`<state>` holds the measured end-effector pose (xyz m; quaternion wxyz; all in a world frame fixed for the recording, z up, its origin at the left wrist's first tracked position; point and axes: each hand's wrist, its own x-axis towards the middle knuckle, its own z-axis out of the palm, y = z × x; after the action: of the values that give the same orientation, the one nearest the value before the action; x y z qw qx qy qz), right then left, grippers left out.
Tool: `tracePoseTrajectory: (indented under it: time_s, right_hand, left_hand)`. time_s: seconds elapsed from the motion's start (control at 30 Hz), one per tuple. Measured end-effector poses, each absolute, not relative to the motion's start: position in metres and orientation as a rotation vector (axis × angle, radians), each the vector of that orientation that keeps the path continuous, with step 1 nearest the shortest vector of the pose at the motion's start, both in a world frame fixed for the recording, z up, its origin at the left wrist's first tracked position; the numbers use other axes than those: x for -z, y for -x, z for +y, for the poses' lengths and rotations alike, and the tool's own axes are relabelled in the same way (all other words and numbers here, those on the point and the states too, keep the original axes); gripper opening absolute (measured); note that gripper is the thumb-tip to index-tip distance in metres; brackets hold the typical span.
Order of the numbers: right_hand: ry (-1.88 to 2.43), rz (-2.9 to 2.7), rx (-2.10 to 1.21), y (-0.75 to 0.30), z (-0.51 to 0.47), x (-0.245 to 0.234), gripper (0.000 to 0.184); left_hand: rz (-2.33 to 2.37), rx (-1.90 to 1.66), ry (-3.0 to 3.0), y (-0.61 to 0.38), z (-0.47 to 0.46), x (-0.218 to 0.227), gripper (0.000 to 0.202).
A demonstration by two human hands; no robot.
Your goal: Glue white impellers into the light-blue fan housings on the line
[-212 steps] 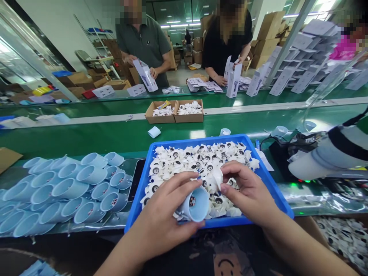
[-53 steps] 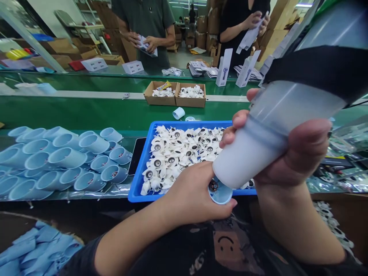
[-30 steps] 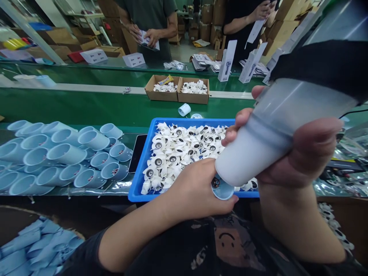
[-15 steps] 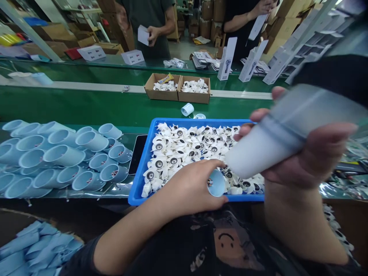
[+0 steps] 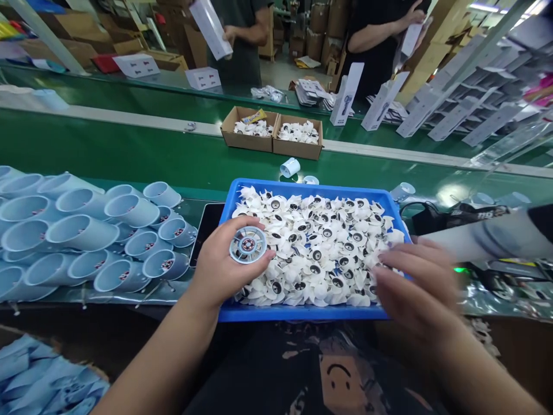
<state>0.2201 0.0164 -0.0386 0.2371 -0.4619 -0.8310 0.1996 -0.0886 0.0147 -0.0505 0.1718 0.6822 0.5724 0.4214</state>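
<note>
My left hand (image 5: 224,268) is closed around a pale blue cup-shaped housing (image 5: 247,244), its grilled end facing me, over the left part of a blue tray (image 5: 302,313). The tray is heaped with small white fan blades (image 5: 319,242). My right hand (image 5: 417,288), blurred by motion, hovers over the tray's right front corner with fingers stretched out and nothing in it. A white cylindrical tool (image 5: 488,237) with a dark band lies to the right, apart from that hand.
A pile of pale blue housings (image 5: 86,230) lies at the left, a dark phone (image 5: 207,222) beside the tray. Two cardboard boxes (image 5: 272,134) of white parts sit on the green conveyor (image 5: 129,155). Two people stand beyond it, handling white cartons (image 5: 345,95).
My right hand has let go of the white tool, which now rests at the right, and has dropped to the tray. My left hand has carried the housing leftward and turned its grille towards me.
</note>
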Motion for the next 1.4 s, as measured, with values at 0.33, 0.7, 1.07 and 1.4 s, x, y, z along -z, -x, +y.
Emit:
tracePoseTrajectory:
  time_s: [0.33, 0.7, 1.07, 1.4]
  right_hand:
    - [1.191, -3.018, 0.266, -0.208, 0.060, 0.072, 0.006]
    - [1.301, -3.040, 0.300, -0.201, 0.055, 0.081, 0.017]
    - [1.462, -2.558, -0.341, -0.199, 0.060, 0.072, 0.013]
    - [0.610, -0.926, -1.991, -0.204, -0.013, 0.054, 0.043]
  left_hand:
    - [1.643, -1.107, -1.963, 0.093, 0.013, 0.058, 0.035]
    - [1.740, -1.286, -1.671, 0.093, 0.015, 0.062, 0.045]
    - [1.459, -1.632, -1.506, 0.106, 0.024, 0.087, 0.063]
    - [1.236, -1.048, -2.311, 0.057, -0.021, 0.048, 0.061]
